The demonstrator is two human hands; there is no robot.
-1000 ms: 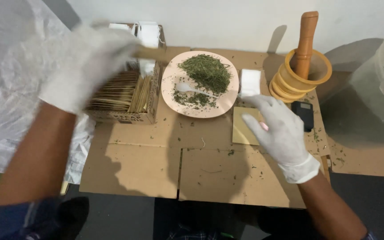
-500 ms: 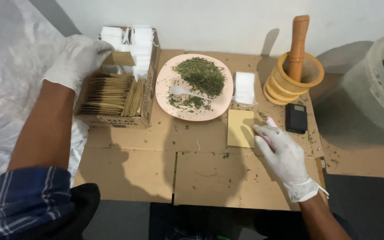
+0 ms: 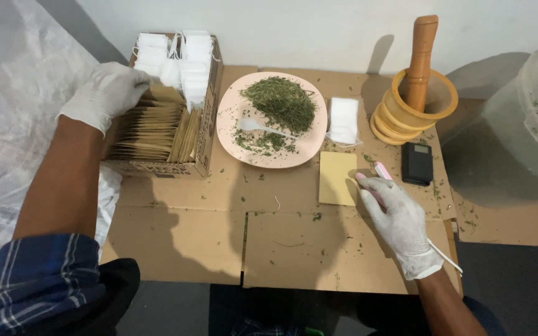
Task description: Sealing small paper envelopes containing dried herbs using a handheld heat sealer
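My left hand [image 3: 108, 92], in a white glove, reaches into a cardboard box [image 3: 203, 130] at the back left and touches the row of tan paper envelopes [image 3: 151, 127] packed in it. White tea-bag pouches [image 3: 179, 53] fill the box's far end. My right hand [image 3: 393, 214], also gloved, rests flat on the cardboard sheet beside a yellow paper square [image 3: 337, 177]. A thin pink-and-white tool [image 3: 383, 171] lies under its fingers; whether they grip it is unclear. A pink plate [image 3: 228, 127] holds dried green herbs [image 3: 280, 102] and a white plastic spoon [image 3: 259, 127].
A white pouch [image 3: 344, 119] lies right of the plate. A wooden mortar [image 3: 434, 99] with its pestle [image 3: 420, 59] stands behind a small black scale [image 3: 416, 163]. A white bucket [image 3: 530, 124] of herbs is at far right. Clear plastic sheeting [image 3: 7, 112] covers the left.
My left hand has dropped from up near the camera into the box onto the envelopes. My right hand has slid down from the white pouch to the sheet beside the yellow paper.
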